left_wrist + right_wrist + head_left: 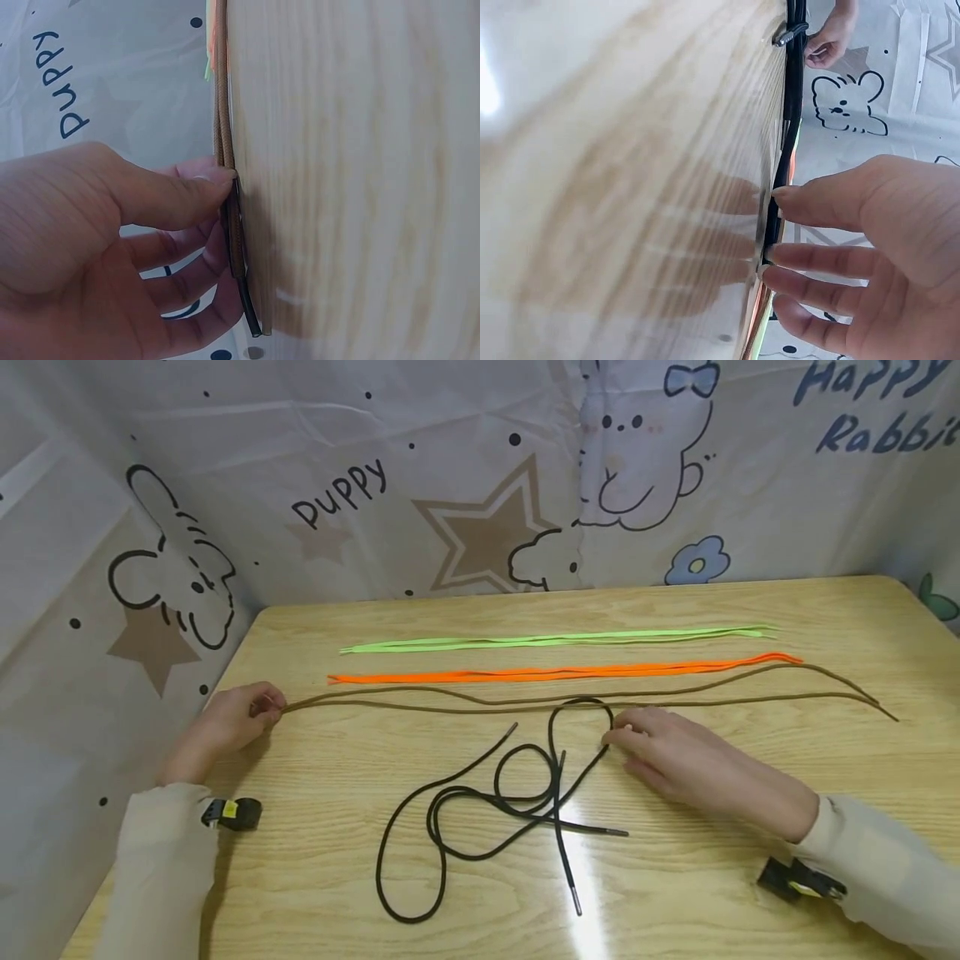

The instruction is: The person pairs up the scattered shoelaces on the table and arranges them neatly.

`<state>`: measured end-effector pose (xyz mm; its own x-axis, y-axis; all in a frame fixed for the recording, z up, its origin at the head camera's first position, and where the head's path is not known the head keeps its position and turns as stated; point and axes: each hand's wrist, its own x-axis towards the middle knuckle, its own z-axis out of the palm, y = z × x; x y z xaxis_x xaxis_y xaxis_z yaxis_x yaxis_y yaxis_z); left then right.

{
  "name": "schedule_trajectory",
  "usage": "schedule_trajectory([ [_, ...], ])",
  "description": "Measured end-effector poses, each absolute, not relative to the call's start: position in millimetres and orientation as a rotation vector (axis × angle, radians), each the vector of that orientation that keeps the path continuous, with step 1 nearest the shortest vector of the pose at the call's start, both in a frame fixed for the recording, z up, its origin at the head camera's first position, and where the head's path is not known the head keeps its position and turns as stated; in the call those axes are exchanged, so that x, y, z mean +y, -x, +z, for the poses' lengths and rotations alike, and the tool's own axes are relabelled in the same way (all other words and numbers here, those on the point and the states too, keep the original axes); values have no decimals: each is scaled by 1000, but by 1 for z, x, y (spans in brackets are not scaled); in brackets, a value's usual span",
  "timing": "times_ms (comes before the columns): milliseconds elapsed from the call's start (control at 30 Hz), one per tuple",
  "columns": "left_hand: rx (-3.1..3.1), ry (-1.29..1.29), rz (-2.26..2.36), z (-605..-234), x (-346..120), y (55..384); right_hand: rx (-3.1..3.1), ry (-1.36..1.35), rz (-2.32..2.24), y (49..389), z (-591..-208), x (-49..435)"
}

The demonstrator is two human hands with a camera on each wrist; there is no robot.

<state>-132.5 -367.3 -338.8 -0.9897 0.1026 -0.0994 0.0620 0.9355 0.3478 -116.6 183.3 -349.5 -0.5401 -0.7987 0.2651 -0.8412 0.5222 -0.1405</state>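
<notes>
My left hand (238, 720) is at the table's left side and pinches the gathered end of a doubled brown shoelace (480, 702) between thumb and fingers. In the left wrist view, dark tips (250, 307) of that lace stick out below the fingers. The brown lace stretches right across the table in two strands. My right hand (675, 756) is low over the table, its fingertips at the upper right loop of a tangled black shoelace (408, 793). In the right wrist view, thumb and fingertips stand apart along the black lace (789, 146).
Behind the brown lace, an orange shoelace (562, 674) and a light green shoelace (555, 640) lie straight across the wooden table (300, 860). Printed cloth (465, 435) hangs along the back and left sides. The black lace spreads in loose loops across the middle.
</notes>
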Motion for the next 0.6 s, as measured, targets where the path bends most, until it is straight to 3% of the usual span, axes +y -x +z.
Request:
schedule_trajectory([
  [500,2988,-118,514,-336,-369,131,-2622,-1744,716,80,-344,215],
  [600,2982,-131,519,-337,-371,131,-2674,-1710,769,83,-340,228],
])
